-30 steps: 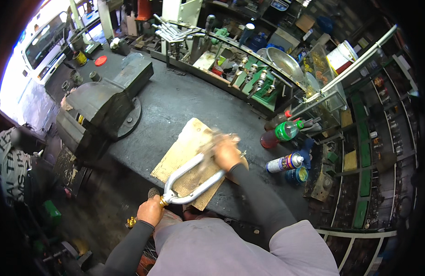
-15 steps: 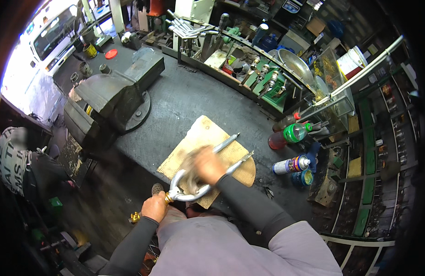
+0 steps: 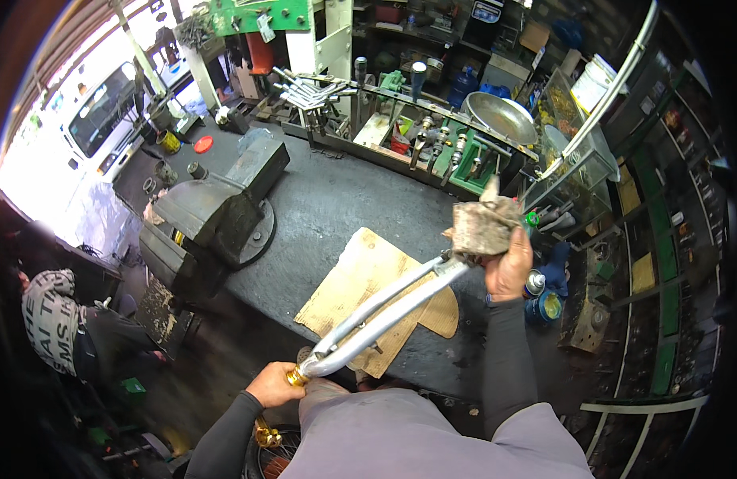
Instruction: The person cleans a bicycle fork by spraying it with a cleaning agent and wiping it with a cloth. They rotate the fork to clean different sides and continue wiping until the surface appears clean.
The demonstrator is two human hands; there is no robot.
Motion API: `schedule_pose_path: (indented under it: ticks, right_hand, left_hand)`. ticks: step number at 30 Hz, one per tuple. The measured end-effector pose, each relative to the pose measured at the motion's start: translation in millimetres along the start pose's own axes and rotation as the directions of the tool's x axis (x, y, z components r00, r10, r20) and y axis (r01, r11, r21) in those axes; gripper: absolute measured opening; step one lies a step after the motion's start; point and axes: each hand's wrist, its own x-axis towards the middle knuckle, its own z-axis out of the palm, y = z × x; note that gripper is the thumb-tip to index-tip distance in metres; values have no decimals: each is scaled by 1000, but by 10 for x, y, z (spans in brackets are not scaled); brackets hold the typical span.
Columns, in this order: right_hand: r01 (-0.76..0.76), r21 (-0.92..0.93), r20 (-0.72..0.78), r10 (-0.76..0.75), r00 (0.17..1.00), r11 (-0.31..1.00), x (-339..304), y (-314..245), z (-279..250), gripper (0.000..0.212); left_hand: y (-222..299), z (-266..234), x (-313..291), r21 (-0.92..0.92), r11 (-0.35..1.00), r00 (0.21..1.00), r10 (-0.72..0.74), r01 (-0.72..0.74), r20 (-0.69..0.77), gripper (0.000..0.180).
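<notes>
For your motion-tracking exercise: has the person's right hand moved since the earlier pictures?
Yes. The right hand, gripping a dirty rag, has lifted off the cardboard sheet toward the spray cans at the bench's right edge.

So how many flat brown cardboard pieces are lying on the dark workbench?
2. A large rectangular brown cardboard sheet lies mid-bench under the bent silver metal tube; a smaller rounded brown cardboard piece sits at its right edge. More may be hidden.

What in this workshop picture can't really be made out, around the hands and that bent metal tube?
All in the head view:
- Left hand: its grip on the bent metal tube at the brass-coloured end is hidden by the hand itself.
- Right hand: its fingers are covered by the dirty rag.
- Cans beside the right forearm: partly hidden by it.
- Parts in the rear tray: too small.
</notes>
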Motion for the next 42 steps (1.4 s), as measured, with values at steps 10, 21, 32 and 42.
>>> schedule_pose_path:
  ticks: [10, 21, 32, 42]
  right_hand:
    - [224, -768, 298, 26, 954, 600, -556, 234, -153, 29]
    - [485, -665, 742, 580, 336, 568, -1686, 1645, -147, 30]
    - [642, -647, 690, 674, 263, 412, -1704, 1505, 73, 37]
    - [576, -810, 524, 585, 619, 115, -832, 1739, -197, 39]
  left_hand:
    - [-371, 349, 73, -672, 503, 820, -150, 544, 552, 37]
    - [-230, 407, -74, -589, 652, 874, -283, 477, 395, 34]
    - [-262, 270, -33, -610, 583, 837, -276, 537, 473, 35]
    - [-142, 177, -72, -596, 560, 809, -284, 576, 515, 43]
